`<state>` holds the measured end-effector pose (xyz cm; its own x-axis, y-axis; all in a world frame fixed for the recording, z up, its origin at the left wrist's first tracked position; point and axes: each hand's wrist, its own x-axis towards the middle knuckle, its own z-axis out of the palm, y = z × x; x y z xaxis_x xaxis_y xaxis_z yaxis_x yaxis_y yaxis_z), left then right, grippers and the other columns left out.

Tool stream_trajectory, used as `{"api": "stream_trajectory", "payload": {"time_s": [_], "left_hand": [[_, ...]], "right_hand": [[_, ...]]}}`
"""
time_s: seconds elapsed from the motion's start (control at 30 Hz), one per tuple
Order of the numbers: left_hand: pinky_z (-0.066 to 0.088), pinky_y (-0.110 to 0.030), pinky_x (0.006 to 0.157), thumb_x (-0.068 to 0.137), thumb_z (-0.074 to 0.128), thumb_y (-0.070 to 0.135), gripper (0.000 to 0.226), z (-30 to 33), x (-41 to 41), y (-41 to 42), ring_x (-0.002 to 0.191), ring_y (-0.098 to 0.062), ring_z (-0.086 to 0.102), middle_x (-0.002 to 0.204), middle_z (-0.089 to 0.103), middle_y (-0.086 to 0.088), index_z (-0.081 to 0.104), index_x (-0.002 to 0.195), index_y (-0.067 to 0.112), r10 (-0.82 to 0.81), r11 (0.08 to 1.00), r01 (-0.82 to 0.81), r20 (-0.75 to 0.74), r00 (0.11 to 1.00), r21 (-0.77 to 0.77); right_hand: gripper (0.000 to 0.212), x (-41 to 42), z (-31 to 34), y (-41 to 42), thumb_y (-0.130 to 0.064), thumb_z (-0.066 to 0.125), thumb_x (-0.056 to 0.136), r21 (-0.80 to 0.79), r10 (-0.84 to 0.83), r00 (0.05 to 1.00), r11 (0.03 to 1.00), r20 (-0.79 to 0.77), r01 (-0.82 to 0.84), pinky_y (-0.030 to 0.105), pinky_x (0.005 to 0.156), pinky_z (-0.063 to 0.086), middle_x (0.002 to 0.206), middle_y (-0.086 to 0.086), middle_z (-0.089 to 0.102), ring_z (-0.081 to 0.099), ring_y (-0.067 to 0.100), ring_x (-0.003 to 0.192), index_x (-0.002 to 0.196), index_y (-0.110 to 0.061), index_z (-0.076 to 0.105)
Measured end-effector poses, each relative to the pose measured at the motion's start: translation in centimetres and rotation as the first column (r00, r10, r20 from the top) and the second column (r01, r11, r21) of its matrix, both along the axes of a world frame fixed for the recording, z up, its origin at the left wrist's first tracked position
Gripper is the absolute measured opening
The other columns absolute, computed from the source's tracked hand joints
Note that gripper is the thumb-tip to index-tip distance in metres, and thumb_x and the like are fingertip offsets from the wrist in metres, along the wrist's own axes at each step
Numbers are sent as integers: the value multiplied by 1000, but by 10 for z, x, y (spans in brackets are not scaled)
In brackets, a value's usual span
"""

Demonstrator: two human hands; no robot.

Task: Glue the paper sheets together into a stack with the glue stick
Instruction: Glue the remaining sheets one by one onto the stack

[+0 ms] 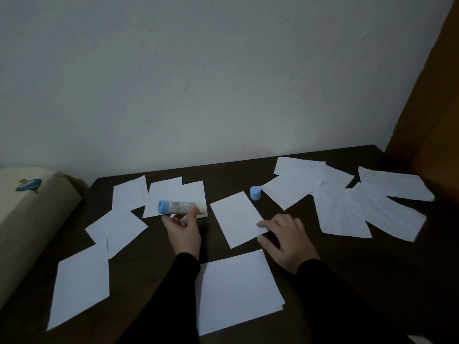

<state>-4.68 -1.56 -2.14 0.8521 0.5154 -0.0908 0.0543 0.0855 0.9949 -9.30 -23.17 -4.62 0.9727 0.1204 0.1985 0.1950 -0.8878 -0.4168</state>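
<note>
My left hand (183, 232) grips the uncapped glue stick (180, 207), held sideways with its blue base to the left, above sheets at the table's middle left. Its blue cap (255, 192) stands alone on the dark table. My right hand (285, 238) pinches the right edge of a single white sheet (236, 218) in the middle. A stack of sheets (238, 291) lies nearest me, between my forearms. Several loose sheets lie spread on the left (82, 284) and on the right (342, 212).
The dark wooden table (154, 269) stands against a pale wall. A cream cushion or mattress (29, 219) borders the table on the left. A brown wooden piece (437, 135) rises at the right corner.
</note>
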Motion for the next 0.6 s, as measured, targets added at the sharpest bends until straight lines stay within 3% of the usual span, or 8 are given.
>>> {"api": "stream_trajectory", "payload": {"time_s": [0.1,0.17,0.37,0.43,0.6], "left_hand": [[42,-32,98,90,64,21,54,1,-7,-8,121,-13,47,131,51,1,37,137,22,-129,984,126,21,991,125],[44,-28,91,90,65,21,49,3,-14,-16,111,-9,50,121,53,8,40,131,25,-252,949,240,32,967,206],[46,-12,65,89,66,29,42,4,-29,-47,91,5,56,99,51,26,36,115,45,-547,709,528,-109,830,467],[45,-11,64,90,64,29,45,4,-33,-52,91,5,54,97,48,28,34,120,44,-579,650,566,-152,801,507],[46,-14,71,91,64,26,50,5,-36,-52,92,5,51,106,46,21,38,133,31,-581,590,567,-185,793,575]], "right_hand": [[45,4,2,1,-39,36,97,-77,-48,998,996,-50,44,35,110,21,137,-13,41,29,8,131,140,-31,42],[46,6,5,2,-37,38,98,-104,-48,991,994,-126,35,40,114,13,147,-15,33,18,10,139,143,-31,40],[35,3,3,0,-36,40,98,-32,54,995,998,-87,-57,33,110,20,136,-18,46,28,2,130,131,-34,52],[36,3,3,0,-31,42,98,-22,45,996,999,-72,-47,29,108,21,135,-16,46,31,2,129,132,-33,51],[43,8,6,4,-31,38,100,-83,21,986,996,-168,-35,42,115,13,151,-17,31,18,8,141,143,-34,39]]}}
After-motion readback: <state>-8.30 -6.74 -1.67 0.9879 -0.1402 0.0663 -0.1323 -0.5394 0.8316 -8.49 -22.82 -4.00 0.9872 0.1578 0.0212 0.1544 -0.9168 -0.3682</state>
